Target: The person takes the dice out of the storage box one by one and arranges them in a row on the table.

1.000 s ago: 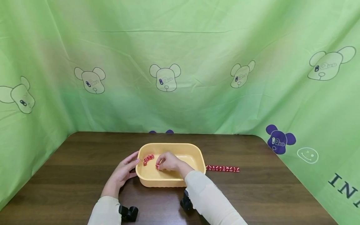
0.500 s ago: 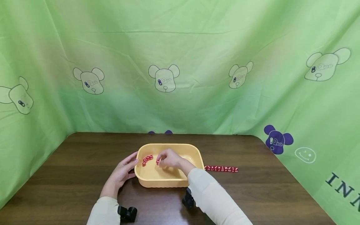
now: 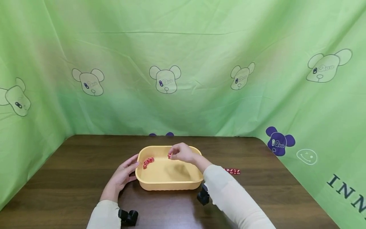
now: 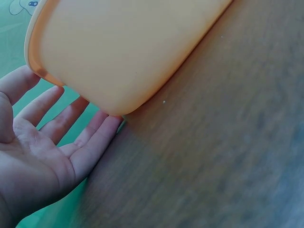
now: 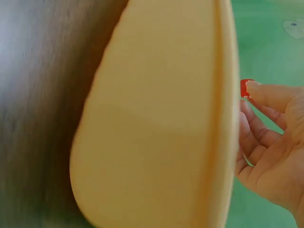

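Observation:
A yellow plastic basin [image 3: 168, 186] sits on the table in the head view. My left hand [image 3: 125, 173] rests against its left end, and in the left wrist view the fairly straight fingers [image 4: 97, 142] touch the basin's outer wall [image 4: 123, 61]. Over the basin's far side, my right hand [image 3: 183, 152] pinches a red die [image 3: 169, 156] between thumb and fingers. The right wrist view shows that die [image 5: 245, 89] just above the rim [image 5: 230, 95]. Several red dice [image 3: 148, 162] lie in a curved group inside the basin, near its left end.
To the right of the basin, a row of red dice [image 3: 233, 171] lies on the brown wooden table [image 3: 257, 194], partly hidden by my right sleeve [image 3: 228, 190]. Green printed curtains [image 3: 200, 111] hang behind and beside the table. Black wrist cameras [image 3: 128, 218] show beneath both sleeves.
My right hand has lifted the die off the basin's floor and moved it up and to the right. The left hand stays at the basin's left end.

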The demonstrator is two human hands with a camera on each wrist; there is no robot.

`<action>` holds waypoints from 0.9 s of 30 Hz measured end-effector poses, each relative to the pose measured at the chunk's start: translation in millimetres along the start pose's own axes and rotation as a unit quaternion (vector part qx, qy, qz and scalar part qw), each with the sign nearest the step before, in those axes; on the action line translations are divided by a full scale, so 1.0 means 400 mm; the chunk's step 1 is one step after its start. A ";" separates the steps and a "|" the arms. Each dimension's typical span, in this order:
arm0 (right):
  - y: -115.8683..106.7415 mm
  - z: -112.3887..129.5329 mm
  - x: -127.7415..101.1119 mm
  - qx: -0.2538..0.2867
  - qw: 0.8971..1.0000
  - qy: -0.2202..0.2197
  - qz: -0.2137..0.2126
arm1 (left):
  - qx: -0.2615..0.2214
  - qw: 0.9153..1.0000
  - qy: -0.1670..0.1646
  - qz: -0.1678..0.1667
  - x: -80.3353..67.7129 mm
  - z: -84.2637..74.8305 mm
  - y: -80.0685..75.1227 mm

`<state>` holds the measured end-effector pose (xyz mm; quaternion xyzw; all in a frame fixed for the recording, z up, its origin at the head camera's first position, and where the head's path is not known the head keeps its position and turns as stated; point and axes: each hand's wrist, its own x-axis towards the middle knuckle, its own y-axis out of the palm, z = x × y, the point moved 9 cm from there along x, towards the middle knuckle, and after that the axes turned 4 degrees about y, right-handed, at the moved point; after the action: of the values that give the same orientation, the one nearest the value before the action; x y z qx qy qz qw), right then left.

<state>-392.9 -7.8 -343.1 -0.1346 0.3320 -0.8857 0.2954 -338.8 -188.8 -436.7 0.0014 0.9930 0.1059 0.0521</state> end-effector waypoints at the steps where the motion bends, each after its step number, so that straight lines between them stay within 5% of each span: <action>1: -0.012 0.001 -0.005 -0.003 1.000 -0.001 -0.003 | 0.002 1.000 0.001 0.001 -0.001 -0.002 0.001; 27: -0.262 -0.103 -0.196 -0.004 0.995 0.010 -0.098 | -0.003 1.000 0.004 0.004 -0.007 -0.003 0.005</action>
<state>-394.3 124.8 -307.1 -0.1587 0.3236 -0.9104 0.2030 -336.3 -187.3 -434.7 0.0050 0.9929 0.1091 0.0474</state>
